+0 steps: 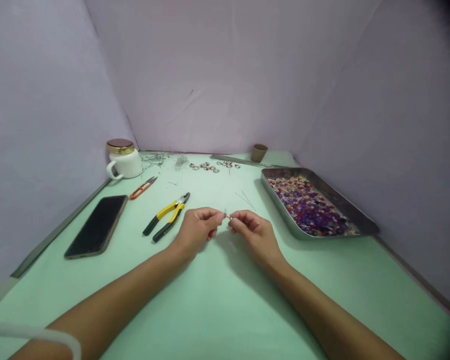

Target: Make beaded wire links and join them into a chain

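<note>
My left hand (pixel 197 227) and my right hand (pixel 252 229) meet over the middle of the pale green table (pixel 210 310). Both are closed in a pinch, fingertips almost touching. Between them sits a tiny pale bead (pixel 228 216) on a thin wire that pokes up from my left fingers. The wire is too fine to follow. Yellow-handled pliers (pixel 166 216) lie just left of my left hand.
A metal tray (pixel 360 220) of red, purple and clear beads stands at the right. A dark phone (pixel 97 226), orange snips (pixel 142 188) and a lidded white mug (pixel 123 159) lie at the left. Finished bead links (pixel 209 166), wire bits and a small brown cup (pixel 259 152) sit at the back.
</note>
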### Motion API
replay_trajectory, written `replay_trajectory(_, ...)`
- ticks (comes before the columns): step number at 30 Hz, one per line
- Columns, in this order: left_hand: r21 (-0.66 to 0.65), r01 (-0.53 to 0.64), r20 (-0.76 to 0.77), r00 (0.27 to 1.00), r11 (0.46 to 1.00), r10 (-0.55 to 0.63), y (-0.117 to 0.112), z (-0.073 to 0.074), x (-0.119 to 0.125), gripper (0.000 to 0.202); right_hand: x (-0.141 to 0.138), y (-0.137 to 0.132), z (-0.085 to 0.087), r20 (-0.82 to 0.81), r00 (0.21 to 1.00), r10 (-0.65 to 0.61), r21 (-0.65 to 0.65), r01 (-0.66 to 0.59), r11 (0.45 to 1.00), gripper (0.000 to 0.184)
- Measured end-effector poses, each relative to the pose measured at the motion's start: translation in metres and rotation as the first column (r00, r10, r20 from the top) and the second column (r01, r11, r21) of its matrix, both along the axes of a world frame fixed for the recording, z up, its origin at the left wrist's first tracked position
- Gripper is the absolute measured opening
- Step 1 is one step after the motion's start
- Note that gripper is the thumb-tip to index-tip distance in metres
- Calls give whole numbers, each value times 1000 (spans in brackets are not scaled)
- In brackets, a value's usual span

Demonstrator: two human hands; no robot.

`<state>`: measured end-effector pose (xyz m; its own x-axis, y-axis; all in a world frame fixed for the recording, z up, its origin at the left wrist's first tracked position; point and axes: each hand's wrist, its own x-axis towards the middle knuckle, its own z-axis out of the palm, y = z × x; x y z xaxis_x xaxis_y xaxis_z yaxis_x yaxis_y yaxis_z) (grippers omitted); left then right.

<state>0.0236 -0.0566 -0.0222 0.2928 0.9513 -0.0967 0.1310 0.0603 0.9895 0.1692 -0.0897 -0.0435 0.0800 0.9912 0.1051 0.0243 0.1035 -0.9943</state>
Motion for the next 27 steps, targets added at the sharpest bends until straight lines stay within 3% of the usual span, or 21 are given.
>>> replay_trajectory(2, 136, 20, -306, 952, 991, 23, 10, 10, -11, 22, 5, 4, 0, -124, 992, -23, -40, 18, 999, 13)
replay_trajectory(3, 231, 46, -467, 882, 972, 69, 16, 14, -18, 22, 7, 6, 0, -193, 981, -28, -56, 17, 998, 15)
replay_trajectory(5, 361, 126, -731, 654, 924, 196, 27, 20, -32, 25, 9, 9, -1, -324, 945, -34, -87, 6, 996, 17)
replay_trajectory(7, 327, 193, -887, 402, 925, 229, 34, 20, -42, 34, 9, 11, -4, -418, 907, -51, -129, -3, 992, 20)
replay_trajectory(9, 250, 242, -953, 232, 938, 194, 39, 18, -49, 40, 8, 13, -6, -475, 877, -77, -178, -9, 984, 23)
replay_trajectory(11, 183, 245, -977, 155, 952, 148, 41, 16, -53, 40, 8, 16, -8, -512, 853, -100, -219, -17, 976, 25)
replay_trajectory(14, 104, 238, -989, 124, 966, 76, 44, 15, -58, 32, 11, 24, -5, -545, 831, -109, -273, -53, 961, 24)
replay_trajectory(18, 150, 234, -980, 166, 961, 113, 44, 14, -62, 21, 15, 39, 0, -575, 814, -79, -271, -99, 958, 24)
replay_trajectory(21, 218, 143, -947, 269, 966, 174, 43, 13, -65, 9, 11, 46, -3, -629, 776, -37, -227, -138, 964, 23)
replay_trajectory(23, 147, 34, -880, 461, 988, 115, 42, 15, -67, 6, 8, 48, -8, -664, 748, -20, -215, -165, 963, 21)
replay_trajectory(24, 50, -17, -785, 617, 999, 50, 40, 16, -68, 8, 7, 48, -11, -672, 741, -11, -213, -178, 961, 20)
replay_trajectory(26, -228, -22, -368, 928, 973, -65, 37, 19, -68, 5, 7, 48, -15, -664, 748, 8, -209, -196, 958, 20)
replay_trajectory(27, -321, 32, -97, 993, 946, -67, 34, 19, -66, 3, 7, 49, -16, -648, 762, 16, -208, -197, 958, 20)
